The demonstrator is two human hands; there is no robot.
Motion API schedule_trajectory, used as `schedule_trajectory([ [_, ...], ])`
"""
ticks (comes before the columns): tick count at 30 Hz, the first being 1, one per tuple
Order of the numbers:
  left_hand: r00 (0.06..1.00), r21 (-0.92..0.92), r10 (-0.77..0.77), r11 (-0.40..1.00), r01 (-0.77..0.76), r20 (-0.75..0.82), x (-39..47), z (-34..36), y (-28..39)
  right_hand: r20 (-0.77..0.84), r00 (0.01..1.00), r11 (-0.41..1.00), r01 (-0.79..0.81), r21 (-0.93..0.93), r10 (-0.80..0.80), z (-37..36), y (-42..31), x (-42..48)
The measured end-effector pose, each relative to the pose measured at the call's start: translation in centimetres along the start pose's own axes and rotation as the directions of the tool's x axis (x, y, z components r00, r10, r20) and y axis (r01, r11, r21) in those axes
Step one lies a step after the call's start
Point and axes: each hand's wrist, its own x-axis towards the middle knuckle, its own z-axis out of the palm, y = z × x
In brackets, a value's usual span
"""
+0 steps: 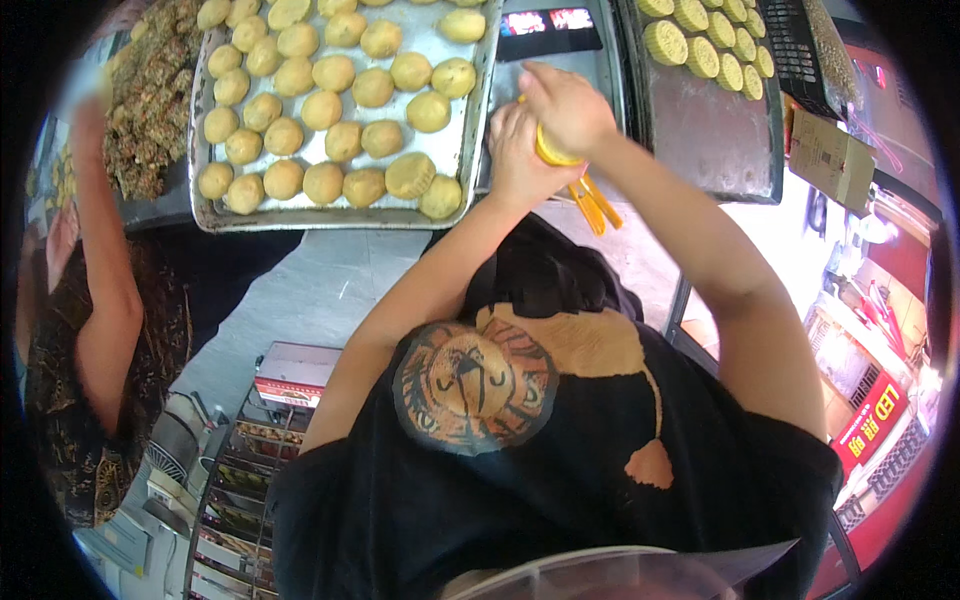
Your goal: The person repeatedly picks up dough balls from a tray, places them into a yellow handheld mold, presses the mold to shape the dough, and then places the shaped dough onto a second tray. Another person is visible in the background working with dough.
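Observation:
My left hand (pixel 520 154) is closed around a yellow round mould (pixel 556 150) with two orange-yellow handles (pixel 596 206) pointing towards me. My right hand (pixel 568 103) lies over the top of the mould, its palm against it; what is inside is hidden. Just left of my hands is a metal tray (pixel 337 219) with rows of round dough balls (pixel 322 182). One patterned, pressed piece (pixel 410 175) rests near its front right corner, against a dough ball. At the upper right, a dark tray (pixel 712 150) bears several patterned round cakes (pixel 666 43).
Beyond my hands, a phone (pixel 550 34) with a lit screen lies on a metal surface. To the left a co-worker's arm (pixel 105 277) reaches past a heap of brown filling (pixel 154 105). An opened cardboard box (pixel 831 161) and a black plastic crate (pixel 802 60) are at the right.

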Motion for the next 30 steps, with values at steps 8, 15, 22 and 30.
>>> schedule_trajectory([
  [8,1.000,0.017,-0.011,1.000,0.011,0.018,0.5,-0.4,0.5,-0.078,0.988,0.969,-0.147,-0.200,0.134,-0.8,-1.6,2.0],
  [15,0.999,-0.005,-0.013,1.000,0.014,0.042,0.5,-0.4,-0.2,-0.182,0.978,0.909,0.016,-0.415,-0.101,0.8,-1.9,-1.1],
  [22,0.989,-0.044,-0.023,0.999,0.029,0.143,0.6,-0.6,-0.3,-0.239,0.939,0.818,0.070,-0.571,-0.247,1.2,-2.7,-2.7],
  [30,0.906,0.527,-0.082,0.834,-0.167,0.416,4.0,-3.0,5.2,-0.373,0.905,0.920,0.308,0.241,-0.205,-2.7,0.9,-2.1],
])
